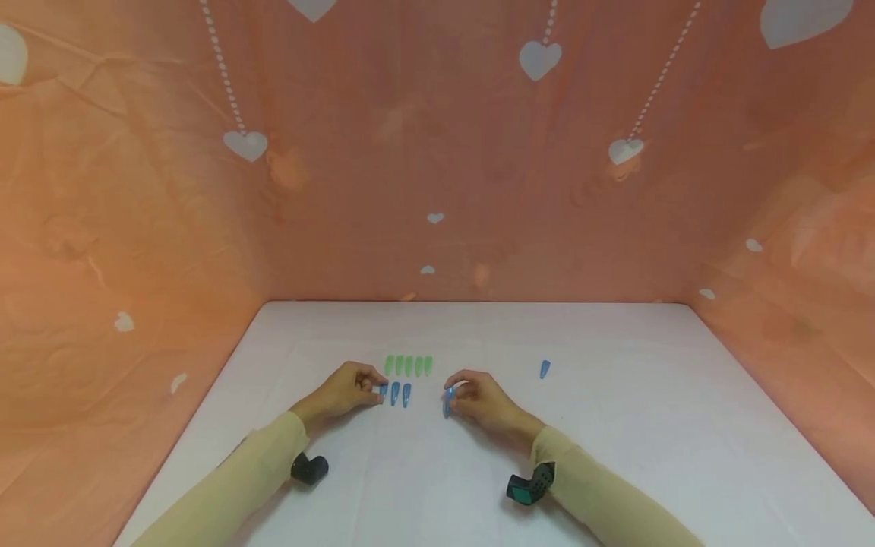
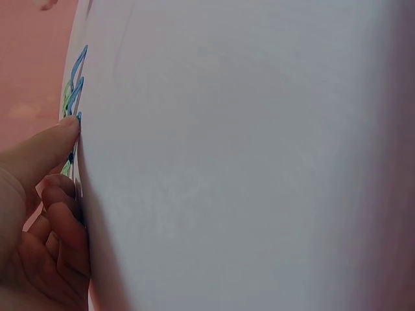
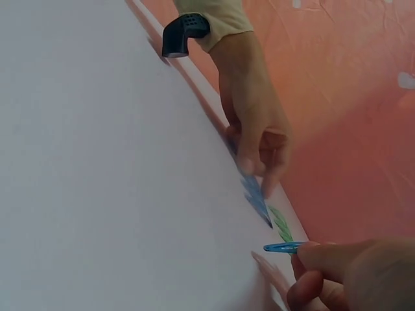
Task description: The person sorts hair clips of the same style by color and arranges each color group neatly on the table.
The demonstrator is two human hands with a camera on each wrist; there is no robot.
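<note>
Between the thumb and fingers of my right hand (image 1: 487, 401) is a blue snap hair clip (image 3: 283, 247), its narrow end sticking out, held up over the table in the right wrist view. My left hand (image 1: 347, 389) grips another blue hair clip (image 1: 383, 392) at the left end of a short row, thumb at one end and index finger at the other. Right beside it lie two more blue hair clips, one (image 1: 395, 393) close to the fingertips and one (image 1: 406, 395) farther right. Just behind that row is a line of several green hair clips (image 1: 409, 366).
One more blue hair clip (image 1: 544, 369) lies alone to the right on the white table (image 1: 615, 425). Orange cloth walls (image 1: 437, 167) with white hearts rise at the back and both sides. Each wrist wears a black camera, such as the one on the right (image 1: 532, 485).
</note>
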